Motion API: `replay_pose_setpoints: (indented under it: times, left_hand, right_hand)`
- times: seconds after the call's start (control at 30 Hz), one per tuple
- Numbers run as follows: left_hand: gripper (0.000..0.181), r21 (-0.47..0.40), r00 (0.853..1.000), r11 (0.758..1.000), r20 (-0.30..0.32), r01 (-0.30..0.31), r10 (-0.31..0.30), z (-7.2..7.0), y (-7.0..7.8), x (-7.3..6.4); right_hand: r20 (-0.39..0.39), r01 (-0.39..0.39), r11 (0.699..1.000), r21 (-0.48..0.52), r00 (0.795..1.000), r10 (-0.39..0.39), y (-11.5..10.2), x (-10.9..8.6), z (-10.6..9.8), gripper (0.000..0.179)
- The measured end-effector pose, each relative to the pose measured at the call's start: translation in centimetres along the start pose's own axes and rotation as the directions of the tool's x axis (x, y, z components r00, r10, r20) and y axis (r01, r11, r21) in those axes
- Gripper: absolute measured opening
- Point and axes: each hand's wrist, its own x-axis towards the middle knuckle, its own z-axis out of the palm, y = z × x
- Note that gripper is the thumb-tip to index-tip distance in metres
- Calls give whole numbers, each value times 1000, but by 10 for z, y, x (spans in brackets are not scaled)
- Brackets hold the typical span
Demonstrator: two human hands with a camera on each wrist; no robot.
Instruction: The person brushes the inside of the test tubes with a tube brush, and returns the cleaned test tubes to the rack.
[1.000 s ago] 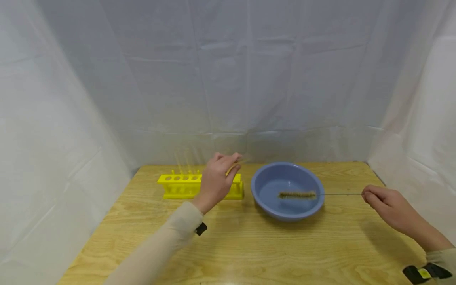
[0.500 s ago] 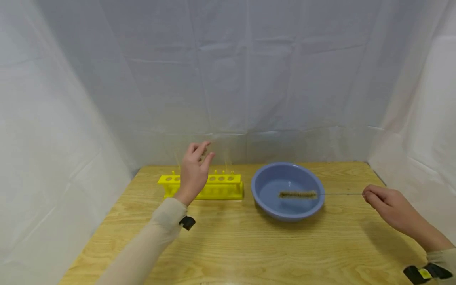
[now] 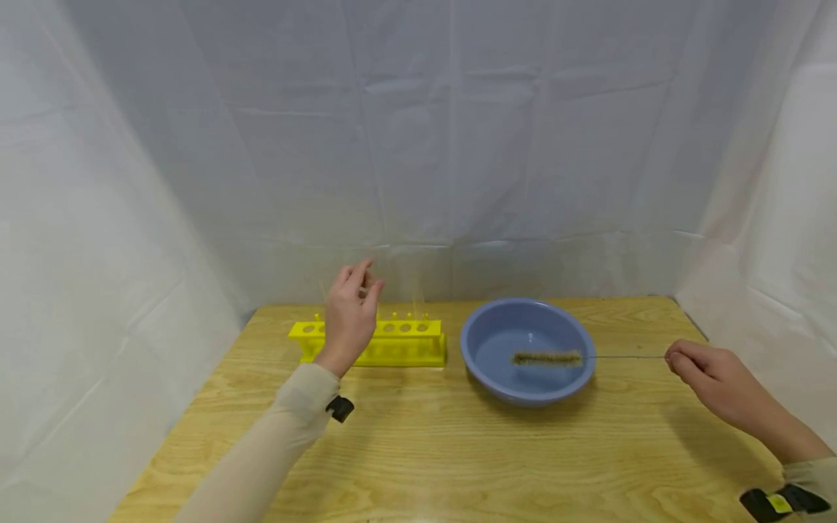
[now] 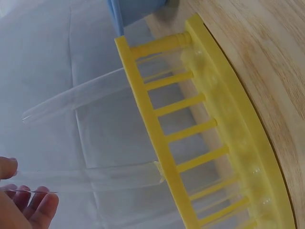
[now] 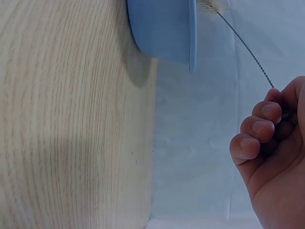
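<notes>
My left hand [image 3: 349, 316] is above the yellow test tube rack [image 3: 412, 351], thumb and fingertips around a clear test tube [image 4: 109, 179]. The tube reaches to the rack's top plate in the left wrist view; whether its lower end sits in a hole, I cannot tell. Another clear test tube [image 4: 76, 98] leans in the rack, nearer the basin. My right hand [image 3: 722, 381] grips the twisted wire handle of a test tube brush [image 3: 547, 359]. Its bristles hang over the blue basin [image 3: 480, 370]. In the right wrist view, the fingers [image 5: 257, 128] curl around the wire [image 5: 252, 55].
The rack stands left of the basin on a wooden table [image 3: 431, 450], both near its back edge. White sheeting [image 3: 418, 160] hangs behind the table and on both sides. A faint tube shows behind my left hand at the rack's left end.
My left hand has moved left along the rack from its right end. A tube now shows standing at that right end. The right hand and brush have stayed in place.
</notes>
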Motion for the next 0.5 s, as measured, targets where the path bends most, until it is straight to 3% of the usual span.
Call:
replay_pose_setpoints:
  times: [0.5]
  left_hand:
    - [38,157,998,986,-5,60,-60,1,-7,-3]
  right_hand:
    - [-12,12,1000,-2,1000,-12,-5,3,2,24]
